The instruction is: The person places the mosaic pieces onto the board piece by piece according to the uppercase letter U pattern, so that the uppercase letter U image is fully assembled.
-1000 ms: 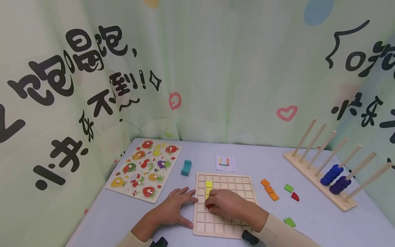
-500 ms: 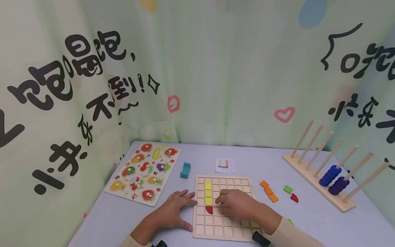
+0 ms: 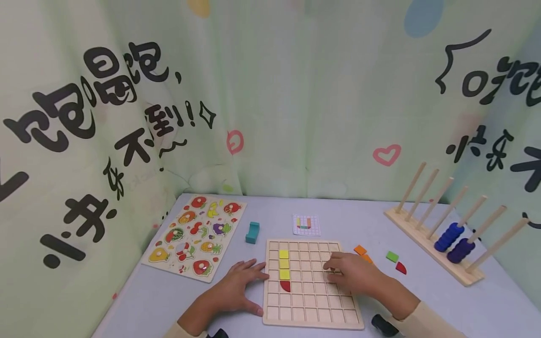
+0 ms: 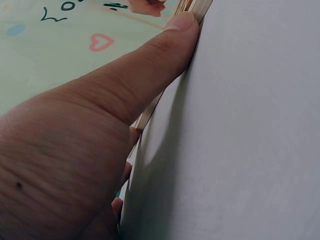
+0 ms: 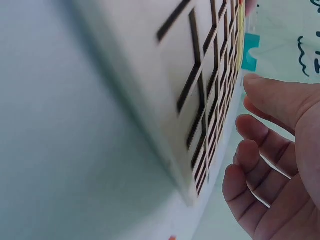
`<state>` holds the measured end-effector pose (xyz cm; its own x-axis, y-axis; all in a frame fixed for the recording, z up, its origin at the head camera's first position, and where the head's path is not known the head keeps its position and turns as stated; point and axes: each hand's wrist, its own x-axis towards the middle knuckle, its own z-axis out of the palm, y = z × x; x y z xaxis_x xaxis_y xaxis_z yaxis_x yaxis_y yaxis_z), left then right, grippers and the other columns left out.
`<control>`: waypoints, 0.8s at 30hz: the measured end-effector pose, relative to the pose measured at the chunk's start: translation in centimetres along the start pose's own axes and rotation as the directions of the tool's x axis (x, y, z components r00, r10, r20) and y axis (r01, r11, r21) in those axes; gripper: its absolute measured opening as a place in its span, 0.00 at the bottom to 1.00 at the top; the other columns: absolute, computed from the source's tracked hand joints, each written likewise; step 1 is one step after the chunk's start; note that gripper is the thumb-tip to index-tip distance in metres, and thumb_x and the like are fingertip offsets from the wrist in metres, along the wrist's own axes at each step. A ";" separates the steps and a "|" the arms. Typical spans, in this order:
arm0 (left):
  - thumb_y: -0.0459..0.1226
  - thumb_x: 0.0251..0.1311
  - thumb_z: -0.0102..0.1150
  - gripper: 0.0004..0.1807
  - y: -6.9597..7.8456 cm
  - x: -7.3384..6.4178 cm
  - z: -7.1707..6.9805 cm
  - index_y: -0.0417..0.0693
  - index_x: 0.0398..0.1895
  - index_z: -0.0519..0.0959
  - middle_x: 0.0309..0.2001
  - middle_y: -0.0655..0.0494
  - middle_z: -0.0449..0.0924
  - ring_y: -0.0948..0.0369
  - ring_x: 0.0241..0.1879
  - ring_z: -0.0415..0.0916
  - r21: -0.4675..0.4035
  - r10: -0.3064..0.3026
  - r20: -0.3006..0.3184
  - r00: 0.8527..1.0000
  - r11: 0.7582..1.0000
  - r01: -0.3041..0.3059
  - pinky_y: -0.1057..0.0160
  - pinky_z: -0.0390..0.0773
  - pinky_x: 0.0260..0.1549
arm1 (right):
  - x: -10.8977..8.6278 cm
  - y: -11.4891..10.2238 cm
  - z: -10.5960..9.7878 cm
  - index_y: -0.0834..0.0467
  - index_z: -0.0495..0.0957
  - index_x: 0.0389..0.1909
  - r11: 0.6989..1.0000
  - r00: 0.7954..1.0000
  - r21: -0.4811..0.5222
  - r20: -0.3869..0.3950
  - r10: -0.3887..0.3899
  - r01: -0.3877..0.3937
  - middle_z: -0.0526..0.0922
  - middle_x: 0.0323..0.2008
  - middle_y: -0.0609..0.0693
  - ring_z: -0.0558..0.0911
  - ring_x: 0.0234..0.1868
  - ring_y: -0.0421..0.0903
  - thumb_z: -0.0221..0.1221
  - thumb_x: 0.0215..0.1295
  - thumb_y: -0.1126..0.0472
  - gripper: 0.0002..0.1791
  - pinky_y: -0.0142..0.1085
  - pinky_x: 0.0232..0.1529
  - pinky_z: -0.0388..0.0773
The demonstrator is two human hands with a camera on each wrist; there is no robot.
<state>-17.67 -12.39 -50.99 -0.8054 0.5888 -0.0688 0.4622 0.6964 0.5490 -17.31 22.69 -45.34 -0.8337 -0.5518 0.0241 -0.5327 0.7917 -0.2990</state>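
A wooden grid board [image 3: 313,300] lies flat on the table. In one of its columns sit several yellow square tiles [image 3: 284,264], and just below them a red quarter-round tile [image 3: 285,286]. My left hand [image 3: 234,291] is spread at the board's left side, thumb and forefinger touching its edge; the left wrist view shows the thumb [image 4: 165,50] against that wooden edge. Over the right part of the board is my right hand [image 3: 359,274], its fingers loosely bent. In the right wrist view, nothing shows between the right hand's fingers [image 5: 255,160].
Right of the board lie orange tiles [image 3: 360,249], partly hidden by the right hand, a green tile [image 3: 392,256] and another red quarter-round tile [image 3: 401,268]. Behind stands a pattern card [image 3: 306,224]. A teal block [image 3: 252,233], fruit puzzle [image 3: 194,234] and peg stand [image 3: 475,277] surround.
My right hand has let go of the red quarter-round tile, which stays below the yellow ones, and has moved right across the board. The left hand has kept its place.
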 end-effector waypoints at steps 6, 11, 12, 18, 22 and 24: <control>0.69 0.32 0.69 0.47 0.1 -0.1 0.0 0.72 0.64 0.73 0.72 0.68 0.59 0.55 0.74 0.45 0.024 -0.007 -0.003 1.000 1.000 0.007 0.42 0.44 0.69 | -2.4 2.1 -0.8 0.53 0.84 0.42 0.999 1.000 0.014 0.006 0.028 -0.028 0.75 0.34 0.35 0.73 0.32 0.33 0.66 0.60 0.58 0.09 0.33 0.34 0.76; 0.68 0.32 0.70 0.47 0.1 0.0 0.0 0.72 0.64 0.73 0.72 0.69 0.59 0.55 0.74 0.45 0.026 -0.015 -0.002 1.000 1.000 0.015 0.42 0.44 0.69 | -4.0 3.7 -1.2 0.53 0.85 0.41 0.997 0.997 0.006 0.036 0.071 -0.072 0.73 0.31 0.33 0.73 0.32 0.33 0.68 0.58 0.58 0.10 0.34 0.34 0.76; 0.69 0.32 0.70 0.47 0.1 0.0 0.0 0.72 0.64 0.73 0.72 0.69 0.59 0.55 0.74 0.45 0.026 -0.016 -0.002 1.000 1.000 0.016 0.42 0.44 0.69 | -4.3 4.0 -1.2 0.53 0.85 0.41 0.997 0.996 0.008 0.041 0.075 -0.075 0.73 0.31 0.32 0.73 0.32 0.33 0.68 0.58 0.58 0.10 0.34 0.33 0.76; 0.70 0.32 0.68 0.47 -0.1 0.1 0.1 0.72 0.64 0.73 0.72 0.69 0.59 0.56 0.74 0.45 0.028 -0.010 -0.001 1.000 1.000 0.010 0.43 0.44 0.69 | -5.6 5.4 -1.2 0.51 0.84 0.40 0.998 0.997 0.021 0.044 0.062 -0.063 0.74 0.31 0.31 0.72 0.31 0.31 0.68 0.57 0.54 0.10 0.34 0.32 0.76; 0.71 0.31 0.67 0.48 -0.2 0.1 0.1 0.72 0.64 0.73 0.72 0.70 0.58 0.56 0.74 0.45 0.029 -0.005 -0.003 1.000 1.000 0.005 0.44 0.44 0.70 | -6.6 6.4 -1.3 0.51 0.83 0.41 0.996 0.996 0.065 0.068 0.059 -0.064 0.75 0.33 0.32 0.70 0.31 0.31 0.69 0.57 0.50 0.14 0.34 0.32 0.75; 0.71 0.32 0.67 0.48 -0.2 0.1 0.1 0.72 0.64 0.73 0.72 0.69 0.58 0.56 0.74 0.45 0.027 -0.003 -0.003 1.000 1.000 0.003 0.44 0.44 0.70 | -7.2 6.9 -1.4 0.52 0.83 0.42 0.993 0.994 0.092 0.089 0.067 -0.075 0.75 0.34 0.33 0.70 0.31 0.32 0.69 0.55 0.49 0.16 0.33 0.31 0.73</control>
<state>-17.76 -12.45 -51.21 -0.8078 0.5855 -0.0677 0.4698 0.7090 0.5260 -15.20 32.43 -46.22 -0.8513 -0.5184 -0.0810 -0.4526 0.8036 -0.3866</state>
